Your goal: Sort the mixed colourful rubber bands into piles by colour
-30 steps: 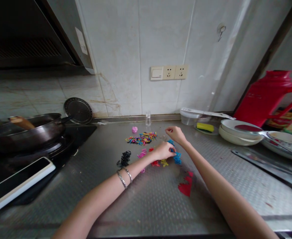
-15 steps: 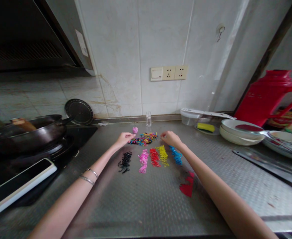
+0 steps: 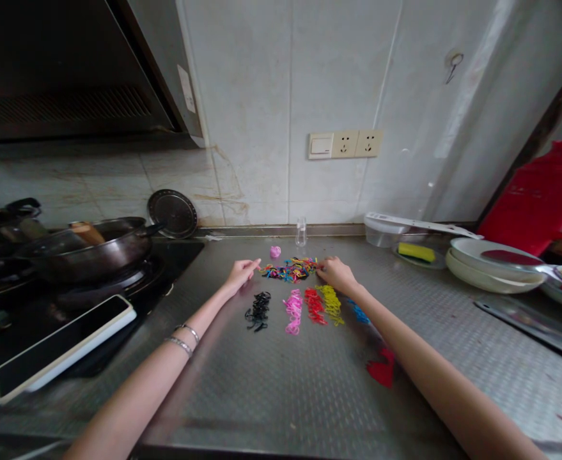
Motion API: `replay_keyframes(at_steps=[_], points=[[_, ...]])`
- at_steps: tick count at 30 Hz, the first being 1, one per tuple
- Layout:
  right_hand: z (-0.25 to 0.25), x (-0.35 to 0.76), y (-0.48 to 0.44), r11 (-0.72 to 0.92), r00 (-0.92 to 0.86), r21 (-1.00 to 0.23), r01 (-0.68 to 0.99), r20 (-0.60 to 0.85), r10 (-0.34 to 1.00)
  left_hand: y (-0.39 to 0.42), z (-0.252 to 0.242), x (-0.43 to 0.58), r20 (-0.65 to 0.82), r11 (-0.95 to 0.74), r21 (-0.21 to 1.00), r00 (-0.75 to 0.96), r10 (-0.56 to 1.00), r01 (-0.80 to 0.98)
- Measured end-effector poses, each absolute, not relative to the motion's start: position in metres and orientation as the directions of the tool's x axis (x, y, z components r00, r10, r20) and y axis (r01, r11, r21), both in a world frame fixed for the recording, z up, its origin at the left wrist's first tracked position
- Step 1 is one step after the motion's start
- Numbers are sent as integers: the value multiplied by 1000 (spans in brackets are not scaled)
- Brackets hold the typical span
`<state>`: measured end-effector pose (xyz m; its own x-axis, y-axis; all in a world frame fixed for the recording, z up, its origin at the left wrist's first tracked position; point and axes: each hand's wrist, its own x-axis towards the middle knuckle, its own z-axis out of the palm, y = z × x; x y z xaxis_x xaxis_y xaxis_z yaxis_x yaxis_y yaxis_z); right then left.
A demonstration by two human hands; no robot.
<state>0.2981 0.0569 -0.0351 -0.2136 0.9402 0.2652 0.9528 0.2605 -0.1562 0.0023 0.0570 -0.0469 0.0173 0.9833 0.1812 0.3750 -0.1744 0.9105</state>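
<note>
A mixed pile of colourful bands (image 3: 290,270) lies on the metal counter (image 3: 271,396). My left hand (image 3: 242,275) is beside its left end, thumb and fingertips pressed together; anything between them is too small to name. At the right end, my right hand (image 3: 337,275) touches the pile with closed fingertips, their grip hidden. In front lie separate heaps: black (image 3: 259,311), pink (image 3: 293,312), red (image 3: 314,305), yellow (image 3: 331,303) and blue (image 3: 359,312), the last partly behind my right forearm. A pink ball (image 3: 275,252) sits behind the pile.
A small clear bottle (image 3: 301,232) stands near the wall. At the left are a pan (image 3: 93,249) on the stove and a phone-like device (image 3: 64,345). To the right are a yellow sponge (image 3: 415,252), bowls (image 3: 494,271) and a red flask (image 3: 534,198). A red piece (image 3: 381,368) lies near my right forearm.
The view has shifted, moving the scene rightward in the picture. My left hand has drawn slightly away from the pile's left end, while my right hand has come closer to its right end.
</note>
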Motion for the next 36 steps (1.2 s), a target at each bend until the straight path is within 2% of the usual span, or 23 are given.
replay_keyframes(at_steps=[6,15,24,32,36], points=[[-30,296,58,268,-234,-102,958,258,937,55,-46,3,184,-176,913,14,983,368],[-10,314,61,274,-194,-189,943,356,914,57,-46,1,212,-208,907,32,977,367],[-18,309,47,230,-146,-248,941,316,938,53,-44,2,229,-222,895,31,973,387],[-10,287,41,382,-201,-405,830,423,884,51,-39,7,292,-287,892,41,956,349],[-3,274,25,500,-272,-438,747,484,832,43,-31,17,327,-339,877,95,940,340]])
